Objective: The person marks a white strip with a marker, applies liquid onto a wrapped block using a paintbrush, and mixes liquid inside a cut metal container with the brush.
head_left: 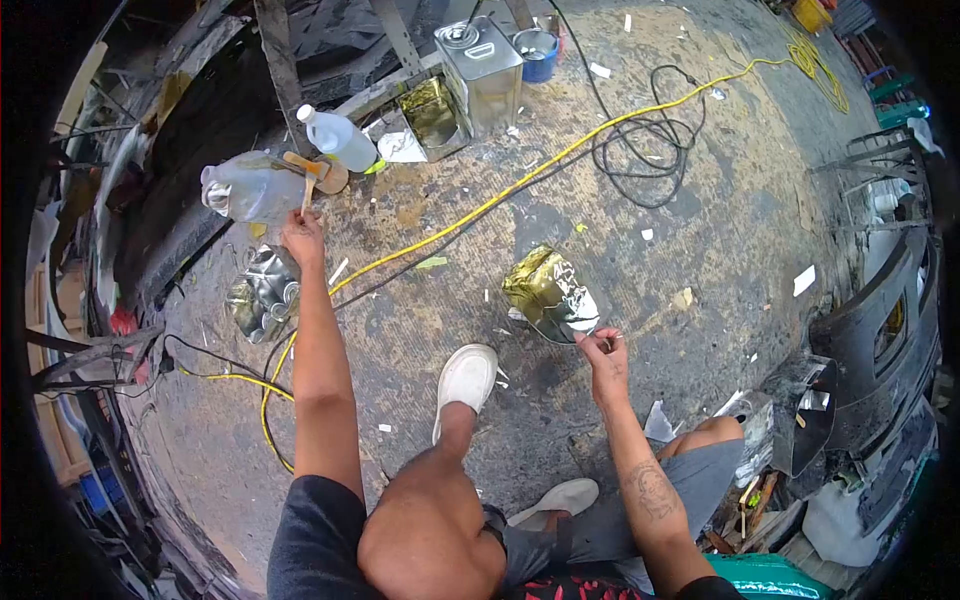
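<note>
My right hand pinches the near edge of a cut-open tin, gold inside and smeared with white. The tin is tilted, above or on the floor; I cannot tell which. Stretched forward on the left, my left hand is closed on a slim tan stick. Just beyond its fingers is an orange piece, perhaps part of the same tool. Beside it lie a crumpled clear plastic jug and a round brownish lid-like thing. A white-capped bottle of clear liquid leans close by.
At the back stand a square metal can, a blue pail and a gold cut can. A yellow cable and black cord cross the floor. Crushed metal lies left; dark car panels line the right.
</note>
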Action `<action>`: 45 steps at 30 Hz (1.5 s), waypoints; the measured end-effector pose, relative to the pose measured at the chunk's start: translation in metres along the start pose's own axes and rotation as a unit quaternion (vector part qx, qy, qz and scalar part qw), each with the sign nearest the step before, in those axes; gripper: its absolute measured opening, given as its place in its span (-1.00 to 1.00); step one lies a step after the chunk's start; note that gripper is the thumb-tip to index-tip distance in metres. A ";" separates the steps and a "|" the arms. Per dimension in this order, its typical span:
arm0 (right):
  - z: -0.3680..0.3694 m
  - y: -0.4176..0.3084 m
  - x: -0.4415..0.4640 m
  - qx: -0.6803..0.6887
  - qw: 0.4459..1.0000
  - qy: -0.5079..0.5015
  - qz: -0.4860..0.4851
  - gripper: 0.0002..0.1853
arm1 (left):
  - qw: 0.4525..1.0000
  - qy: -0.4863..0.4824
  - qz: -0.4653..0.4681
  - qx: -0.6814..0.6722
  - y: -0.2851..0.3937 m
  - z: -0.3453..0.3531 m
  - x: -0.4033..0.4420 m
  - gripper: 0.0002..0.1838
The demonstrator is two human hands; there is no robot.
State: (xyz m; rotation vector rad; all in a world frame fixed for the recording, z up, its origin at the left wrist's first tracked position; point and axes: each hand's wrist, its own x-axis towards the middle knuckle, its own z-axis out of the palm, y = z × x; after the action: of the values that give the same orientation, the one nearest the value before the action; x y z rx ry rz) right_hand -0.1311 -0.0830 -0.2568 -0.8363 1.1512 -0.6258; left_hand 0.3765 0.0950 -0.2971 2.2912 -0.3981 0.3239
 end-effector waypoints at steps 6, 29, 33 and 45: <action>-0.013 -0.022 -0.002 -0.102 0.993 -0.018 -0.053 -0.45 | 0.949 -0.013 -0.127 -0.289 0.009 -0.017 -0.048 -0.79; -0.098 -0.108 -0.028 -0.317 0.948 -0.002 -0.030 -0.39 | 0.953 -0.153 0.012 -0.260 0.198 -0.101 -0.103 -0.72; -0.119 -0.111 -0.034 -0.299 0.953 0.024 -0.037 -0.42 | 0.969 -0.061 0.088 -0.222 0.228 -0.145 -0.095 -0.74; -0.138 -0.109 -0.007 -0.263 0.956 0.066 -0.114 -0.36 | 0.978 -0.154 0.110 0.086 0.175 -0.214 -0.142 -0.81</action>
State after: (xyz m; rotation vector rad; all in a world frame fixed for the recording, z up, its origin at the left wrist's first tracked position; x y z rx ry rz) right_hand -0.2658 -0.1721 -0.1870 -1.4136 1.3803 -0.5760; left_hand 0.1567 0.1643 -0.0887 2.4770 -0.8131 0.1120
